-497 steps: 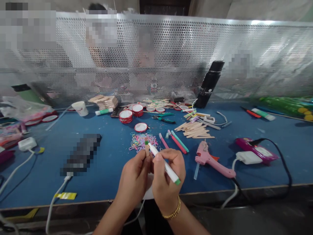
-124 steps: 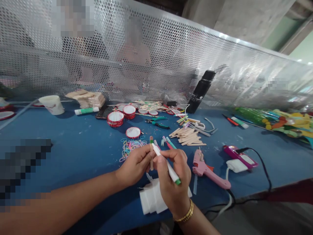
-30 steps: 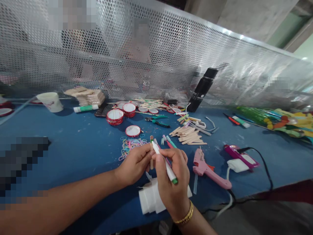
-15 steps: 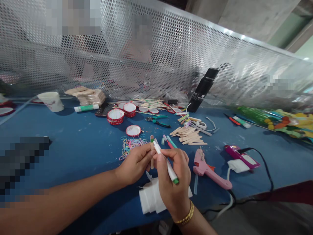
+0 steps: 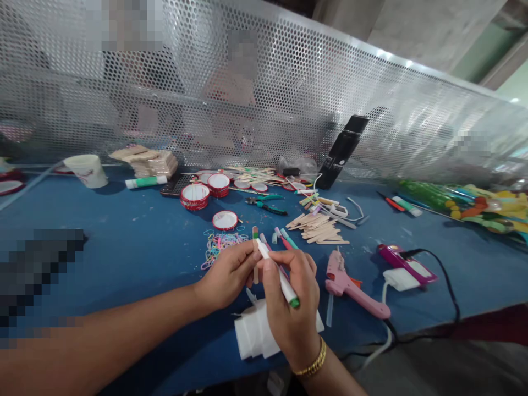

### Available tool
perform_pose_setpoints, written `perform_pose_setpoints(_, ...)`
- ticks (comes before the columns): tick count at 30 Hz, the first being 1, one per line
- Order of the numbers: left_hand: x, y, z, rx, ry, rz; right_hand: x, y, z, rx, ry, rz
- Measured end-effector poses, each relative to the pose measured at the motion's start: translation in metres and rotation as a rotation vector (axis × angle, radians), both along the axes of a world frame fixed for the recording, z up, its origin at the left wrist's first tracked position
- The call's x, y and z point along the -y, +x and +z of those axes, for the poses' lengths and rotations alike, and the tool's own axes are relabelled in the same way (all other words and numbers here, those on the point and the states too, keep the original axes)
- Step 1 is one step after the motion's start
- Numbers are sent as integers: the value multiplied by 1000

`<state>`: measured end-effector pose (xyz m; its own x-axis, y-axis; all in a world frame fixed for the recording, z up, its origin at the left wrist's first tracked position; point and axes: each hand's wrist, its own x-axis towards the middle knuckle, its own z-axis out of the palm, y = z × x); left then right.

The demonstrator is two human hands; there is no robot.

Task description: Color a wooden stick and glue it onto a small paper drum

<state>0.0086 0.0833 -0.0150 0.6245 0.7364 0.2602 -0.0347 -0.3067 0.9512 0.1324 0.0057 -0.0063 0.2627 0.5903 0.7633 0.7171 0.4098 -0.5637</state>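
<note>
Pinching the stick (image 5: 255,233) in closed fingers of the left hand (image 5: 225,278), near the bands (image 5: 220,245); gripping the marker (image 5: 285,286) in closed fingers of the right hand (image 5: 292,300), pointing it stickward.

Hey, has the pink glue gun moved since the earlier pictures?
No. The glue gun lies on the near side of the stick pile, just as before; both shifted together in the picture because the camera moved.

We look from one head camera, forward and down, near the surface (image 5: 136,242), mesh panel (image 5: 289,104) ahead.
</note>
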Motion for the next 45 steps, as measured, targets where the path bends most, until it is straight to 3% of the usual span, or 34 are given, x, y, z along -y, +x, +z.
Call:
perform_pose_setpoints(11,0,0,-3,22,-60,-19,1,0,-1,-10,-8,-7)
perform_pose_setpoints(36,2,0,4,-4,-10,-10,1,0,0,19,4,-12)
perform_pose_setpoints(45,-1,-2,9,-40,47,16,10,12,23,22,-7,98)
